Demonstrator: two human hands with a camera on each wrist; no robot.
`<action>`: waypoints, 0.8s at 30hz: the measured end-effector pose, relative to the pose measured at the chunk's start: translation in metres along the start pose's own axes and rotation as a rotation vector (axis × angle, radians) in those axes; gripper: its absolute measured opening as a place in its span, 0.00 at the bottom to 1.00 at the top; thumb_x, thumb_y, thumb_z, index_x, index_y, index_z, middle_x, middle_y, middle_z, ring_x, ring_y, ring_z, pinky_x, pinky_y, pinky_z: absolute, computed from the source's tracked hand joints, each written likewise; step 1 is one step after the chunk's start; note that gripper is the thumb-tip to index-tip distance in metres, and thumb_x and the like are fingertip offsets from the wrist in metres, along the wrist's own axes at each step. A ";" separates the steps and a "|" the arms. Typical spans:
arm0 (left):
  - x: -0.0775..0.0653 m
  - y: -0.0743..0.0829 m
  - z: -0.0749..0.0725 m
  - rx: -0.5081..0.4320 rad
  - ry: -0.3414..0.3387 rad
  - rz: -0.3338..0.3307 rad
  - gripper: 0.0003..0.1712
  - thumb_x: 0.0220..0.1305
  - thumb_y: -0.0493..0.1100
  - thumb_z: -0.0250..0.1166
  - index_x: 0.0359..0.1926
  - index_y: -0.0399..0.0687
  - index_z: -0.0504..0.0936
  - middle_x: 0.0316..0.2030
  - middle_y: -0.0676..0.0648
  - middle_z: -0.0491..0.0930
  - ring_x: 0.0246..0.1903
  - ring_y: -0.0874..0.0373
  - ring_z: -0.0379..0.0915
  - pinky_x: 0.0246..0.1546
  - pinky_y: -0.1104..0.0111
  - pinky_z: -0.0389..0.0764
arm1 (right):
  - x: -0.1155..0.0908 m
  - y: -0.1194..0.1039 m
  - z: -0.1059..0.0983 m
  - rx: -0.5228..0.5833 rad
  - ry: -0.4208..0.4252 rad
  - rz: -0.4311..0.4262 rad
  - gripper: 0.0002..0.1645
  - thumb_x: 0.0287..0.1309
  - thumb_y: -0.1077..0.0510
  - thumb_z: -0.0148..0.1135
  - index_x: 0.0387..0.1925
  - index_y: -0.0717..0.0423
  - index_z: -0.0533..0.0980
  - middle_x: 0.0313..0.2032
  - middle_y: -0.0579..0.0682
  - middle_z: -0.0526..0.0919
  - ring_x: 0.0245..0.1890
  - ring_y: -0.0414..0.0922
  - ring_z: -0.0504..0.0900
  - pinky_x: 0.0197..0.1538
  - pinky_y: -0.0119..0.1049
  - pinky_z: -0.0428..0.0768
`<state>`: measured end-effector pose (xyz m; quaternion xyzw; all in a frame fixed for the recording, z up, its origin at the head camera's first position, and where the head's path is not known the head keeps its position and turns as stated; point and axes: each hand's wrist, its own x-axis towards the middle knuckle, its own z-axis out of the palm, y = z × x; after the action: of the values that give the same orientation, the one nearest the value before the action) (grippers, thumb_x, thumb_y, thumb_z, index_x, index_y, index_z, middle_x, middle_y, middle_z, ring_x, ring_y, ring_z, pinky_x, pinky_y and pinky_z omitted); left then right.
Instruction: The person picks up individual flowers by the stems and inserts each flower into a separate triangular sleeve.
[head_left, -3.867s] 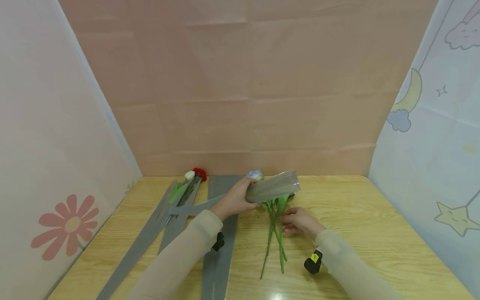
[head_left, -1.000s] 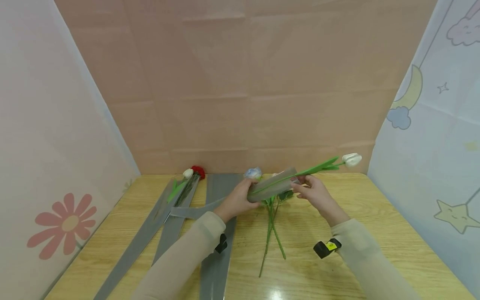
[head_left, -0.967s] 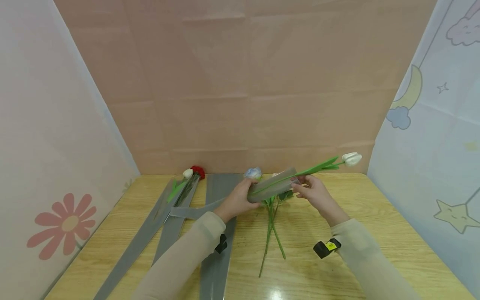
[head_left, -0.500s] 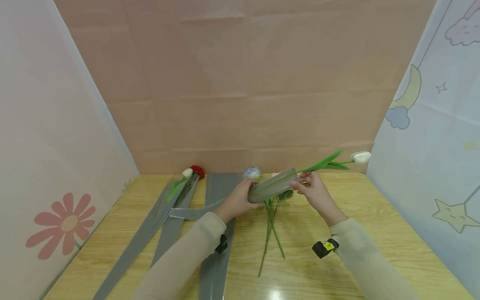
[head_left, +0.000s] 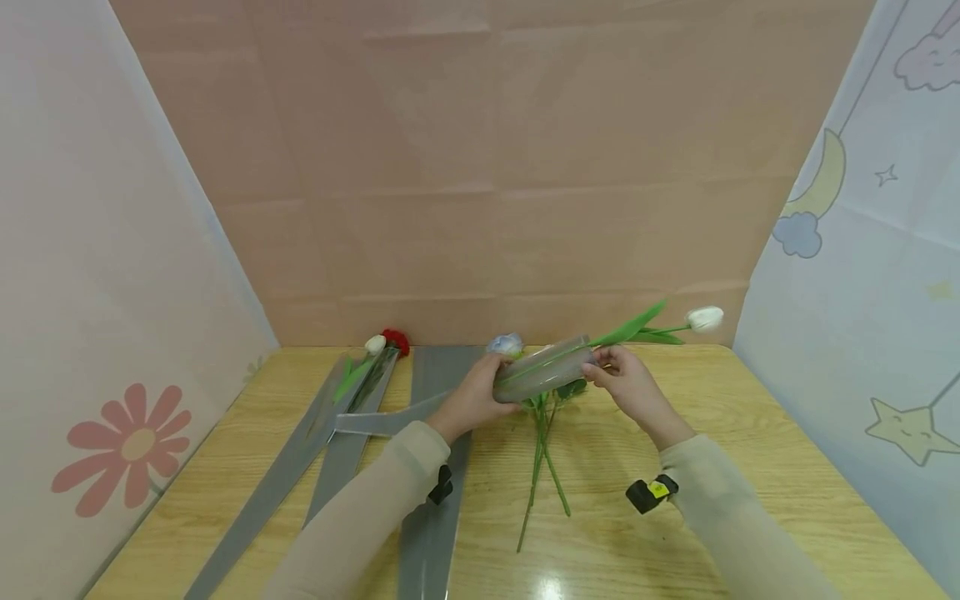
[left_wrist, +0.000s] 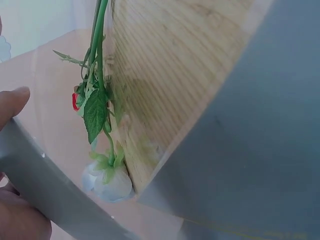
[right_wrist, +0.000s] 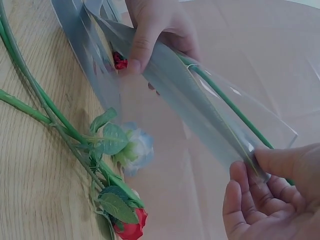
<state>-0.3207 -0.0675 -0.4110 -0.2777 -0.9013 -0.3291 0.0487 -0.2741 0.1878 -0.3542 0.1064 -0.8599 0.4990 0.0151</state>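
Observation:
My left hand (head_left: 477, 396) grips the middle of a long flower sleeve (head_left: 542, 377), clear on one face and grey on the other, held aslant above the table. Inside it runs the green stem (right_wrist: 230, 105) of a white tulip (head_left: 705, 319); the leaves and bloom stick out past the mouth to the right. At that mouth my right hand (head_left: 630, 387) pinches the sleeve's edge between thumb and fingers. Below lie loose flowers: a pale blue rose (right_wrist: 135, 150), a red rose (right_wrist: 131, 226) and their crossed green stems (head_left: 542, 467).
At the left, a white tulip (head_left: 375, 344) and a red flower (head_left: 395, 342) lie in sleeves on the wooden table (head_left: 675, 508). A flat grey sleeve (head_left: 435, 508) lies under my left forearm. A brown backdrop (head_left: 480, 183) stands behind, with printed side panels.
Earlier my right hand was down at the loose stems; since then the white tulip has come up into the sleeve. In the last half second its bloom has shifted slightly left.

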 end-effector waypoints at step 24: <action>0.027 0.027 -0.023 -0.267 -0.025 -0.008 0.24 0.72 0.55 0.51 0.63 0.49 0.68 0.54 0.48 0.74 0.55 0.55 0.72 0.57 0.60 0.74 | 0.002 0.004 -0.003 -0.051 0.036 0.021 0.22 0.71 0.51 0.51 0.53 0.67 0.67 0.48 0.60 0.75 0.50 0.54 0.78 0.54 0.47 0.76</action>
<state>-0.3313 -0.0521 -0.3707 -0.2824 -0.8510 -0.4428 -0.0013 -0.2767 0.1922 -0.3557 0.0879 -0.8730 0.4790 0.0280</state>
